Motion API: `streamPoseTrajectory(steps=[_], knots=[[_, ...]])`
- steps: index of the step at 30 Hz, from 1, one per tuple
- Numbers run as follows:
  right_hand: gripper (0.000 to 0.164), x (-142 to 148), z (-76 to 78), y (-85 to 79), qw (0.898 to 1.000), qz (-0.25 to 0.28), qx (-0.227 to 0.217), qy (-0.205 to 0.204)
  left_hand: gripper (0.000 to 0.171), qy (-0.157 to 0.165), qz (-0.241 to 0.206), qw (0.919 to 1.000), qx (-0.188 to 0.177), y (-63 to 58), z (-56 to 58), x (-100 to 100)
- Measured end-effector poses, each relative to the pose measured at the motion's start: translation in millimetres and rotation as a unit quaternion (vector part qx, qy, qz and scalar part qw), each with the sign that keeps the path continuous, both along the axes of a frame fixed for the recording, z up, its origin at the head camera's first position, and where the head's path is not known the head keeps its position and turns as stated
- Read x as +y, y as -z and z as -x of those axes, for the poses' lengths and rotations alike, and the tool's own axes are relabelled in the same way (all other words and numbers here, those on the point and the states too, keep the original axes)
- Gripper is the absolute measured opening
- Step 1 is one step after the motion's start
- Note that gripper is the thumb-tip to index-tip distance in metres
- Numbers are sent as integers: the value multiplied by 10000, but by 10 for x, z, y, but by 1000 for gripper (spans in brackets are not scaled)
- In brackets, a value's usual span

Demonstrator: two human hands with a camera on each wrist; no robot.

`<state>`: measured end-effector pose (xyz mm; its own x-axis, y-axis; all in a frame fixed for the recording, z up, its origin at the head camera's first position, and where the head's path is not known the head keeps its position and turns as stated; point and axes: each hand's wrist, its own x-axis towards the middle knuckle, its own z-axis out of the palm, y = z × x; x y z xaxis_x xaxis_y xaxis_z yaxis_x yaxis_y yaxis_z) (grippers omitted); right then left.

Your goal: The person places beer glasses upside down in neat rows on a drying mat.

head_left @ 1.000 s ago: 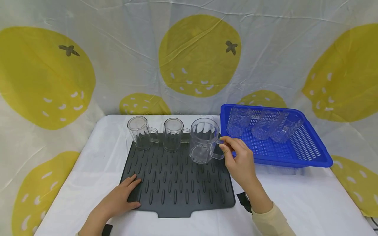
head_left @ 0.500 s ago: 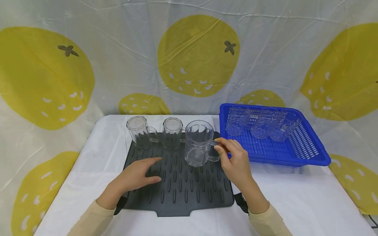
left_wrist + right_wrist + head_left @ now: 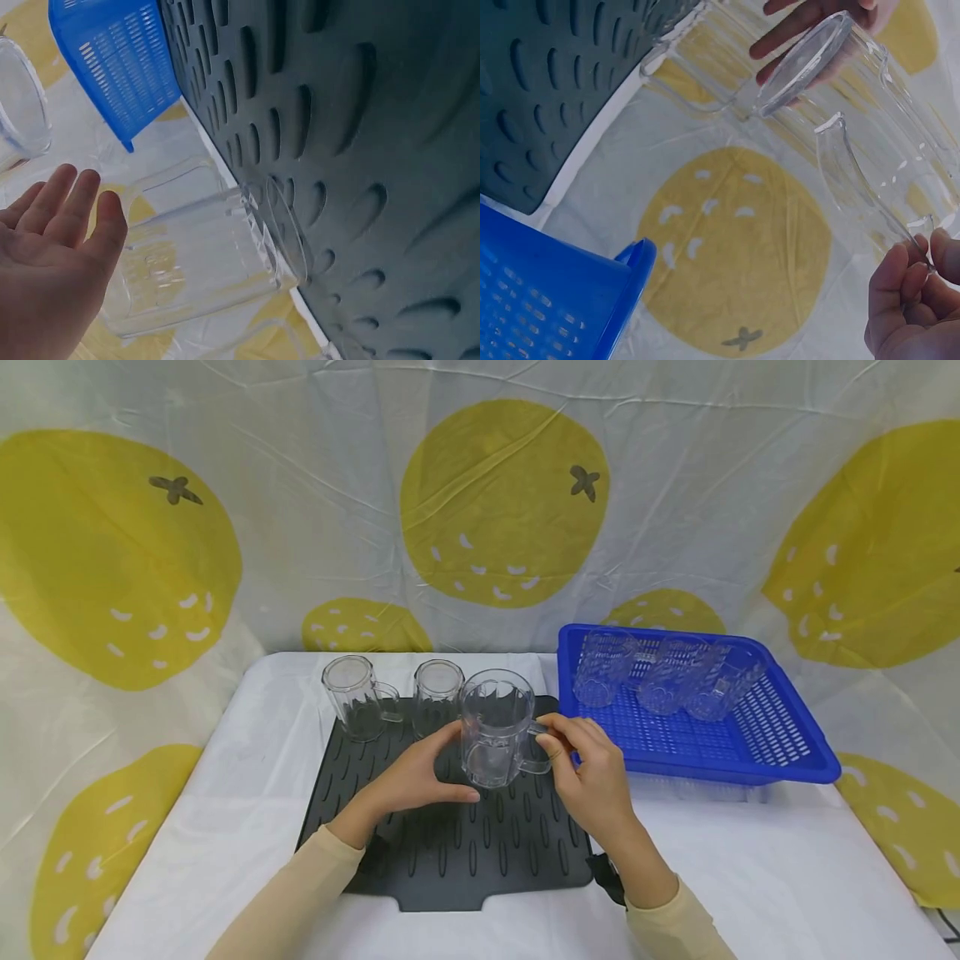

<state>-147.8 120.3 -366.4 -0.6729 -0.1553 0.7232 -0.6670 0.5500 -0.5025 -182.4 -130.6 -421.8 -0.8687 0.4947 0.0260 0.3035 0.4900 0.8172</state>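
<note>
A clear mug (image 3: 497, 727) hangs above the dark drying mat (image 3: 450, 860), roughly upright. By its handle my right hand (image 3: 592, 768) pinches it between thumb and fingers, as the right wrist view shows at the handle (image 3: 855, 184). My left hand (image 3: 408, 781) is at the mug's left side, thumb and fingers spread apart. In the left wrist view its fingers (image 3: 71, 206) are extended, with a gap to the held mug (image 3: 19, 101). Two more clear mugs stand along the mat's far edge, a left one (image 3: 356, 697) and a middle one (image 3: 437, 693), partly covered by my left fingers.
At the right a blue plastic basket (image 3: 697, 764) holds several clear mugs (image 3: 663, 677) lying tilted against its far side. It sits on something clear, only partly visible. White cloth (image 3: 750, 860) covers the table, and a curtain (image 3: 300, 485) with yellow fruit print hangs behind.
My left hand has risen from the mat's left edge and moved right, up to the mug. My right hand has carried the mug slightly left and toward me.
</note>
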Motion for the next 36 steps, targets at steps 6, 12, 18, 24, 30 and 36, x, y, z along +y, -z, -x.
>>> streamPoseTrajectory(steps=[6, 12, 18, 24, 30, 36], knots=[[22, -18, -5, -17, 10000, 21, 23, -57, 97, 217, -934, 9954, -52, 43, 52, 65], [23, -25, -14, -40, 9999, 47, 58, -90, 93, 423, -1581, 9865, -4, 64, 70, 107], [24, -24, -18, -48, 9998, 118, 91, -137, 83, 497, -1995, 9786, -78, 44, 100, 148], [25, -13, -16, -43, 9997, 155, 36, -203, 84, 498, -2040, 9777, -55, 41, 116, 151], [27, 8, -10, -20, 9989, 135, -127, -430, 84, 364, -2003, 9790, 138, 32, 133, 137], [28, 25, -14, -7, 9972, 42, -248, -707, 83, 205, -1923, 9805, 354, 19, 134, 133]])
